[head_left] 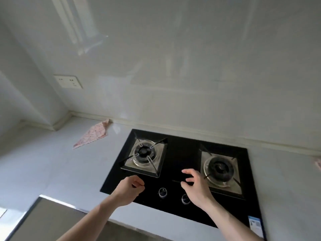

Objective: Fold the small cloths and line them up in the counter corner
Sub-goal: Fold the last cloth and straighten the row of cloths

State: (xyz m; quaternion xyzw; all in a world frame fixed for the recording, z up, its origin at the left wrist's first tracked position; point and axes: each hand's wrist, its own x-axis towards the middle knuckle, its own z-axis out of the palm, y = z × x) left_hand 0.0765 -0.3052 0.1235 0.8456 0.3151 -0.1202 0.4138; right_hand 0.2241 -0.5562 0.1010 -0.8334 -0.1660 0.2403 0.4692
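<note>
Head view: your left hand point(129, 187) hangs over the front of the black glass two-burner gas hob point(182, 153), fingers curled into a loose fist, holding nothing. Your right hand point(195, 186) hovers at 3 o'clock from it, fingers half-curled and spread, also empty, just above the two round silver control knobs point(162, 192).

The pink dotted cloth folded into a triangle point(93, 134) lies on the pale grey counter point(43, 167) at 10 o'clock from the hob, its far tip against the back wall, near the counter corner. A second pinkish cloth scrap point(318, 163) peeks in at the frame's 3 o'clock edge; can't tell if it's folded.

Progress, judging by this: one cloth folded and placed, at least one left to fetch, fold and line up beside it.
</note>
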